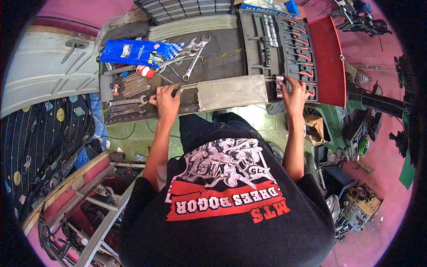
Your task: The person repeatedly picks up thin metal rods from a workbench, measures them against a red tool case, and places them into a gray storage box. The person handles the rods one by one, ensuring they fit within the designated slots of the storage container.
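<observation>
The grey cloth (232,92) lies flat on the desk (222,58), wrapped round thin metal rods (189,85) poking out both ends. Left hand (167,100) fingers pinch the rods; right hand (294,92) fingers grip the other end. Rolling looks barely begun.
</observation>
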### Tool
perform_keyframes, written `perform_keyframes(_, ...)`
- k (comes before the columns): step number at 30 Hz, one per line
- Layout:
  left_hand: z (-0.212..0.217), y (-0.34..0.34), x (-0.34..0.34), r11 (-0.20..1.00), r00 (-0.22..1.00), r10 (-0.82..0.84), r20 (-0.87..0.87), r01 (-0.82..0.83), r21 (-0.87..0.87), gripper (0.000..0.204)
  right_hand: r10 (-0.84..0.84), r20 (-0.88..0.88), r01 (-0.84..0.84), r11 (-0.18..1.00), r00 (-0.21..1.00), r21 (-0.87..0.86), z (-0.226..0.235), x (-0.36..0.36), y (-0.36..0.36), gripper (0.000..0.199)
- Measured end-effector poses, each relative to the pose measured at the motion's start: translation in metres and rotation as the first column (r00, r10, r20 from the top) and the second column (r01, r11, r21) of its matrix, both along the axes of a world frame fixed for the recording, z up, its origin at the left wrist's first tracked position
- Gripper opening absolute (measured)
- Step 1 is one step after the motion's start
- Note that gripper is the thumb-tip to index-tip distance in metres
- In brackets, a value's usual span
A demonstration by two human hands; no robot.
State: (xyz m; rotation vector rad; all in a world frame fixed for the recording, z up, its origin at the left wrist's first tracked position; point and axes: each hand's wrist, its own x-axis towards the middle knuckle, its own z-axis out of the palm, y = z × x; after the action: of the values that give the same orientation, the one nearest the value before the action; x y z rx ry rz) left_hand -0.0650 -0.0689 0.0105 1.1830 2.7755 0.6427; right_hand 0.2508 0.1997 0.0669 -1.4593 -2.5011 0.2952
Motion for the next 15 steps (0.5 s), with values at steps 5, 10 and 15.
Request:
perform_keyframes(5, -0.007, 0.001, 0.004, 0.996, 0.993, 0.083, -0.083, -0.085, -0.014, 0.022, -0.015, 0.078, 0.018, 0.999, 0.997, -0.044, -0.011, 0.003, -0.003, 0.04)
perform_keyframes(10, -0.013, 0.002, 0.007, 1.0, 0.998, 0.027, -0.06, -0.026, 0.012, 0.02, -0.007, 0.041, 0.009, 0.998, 0.999, -0.063, -0.028, 0.006, 0.0, 0.042)
perform_keyframes(15, -0.01, 0.008, 0.004, 1.0, 0.998, -0.007, -0.056, 0.006, -0.03, 0.019, -0.008, -0.023, 0.006, 0.996, 1.0, -0.087, -0.034, 0.0, 0.004, 0.039)
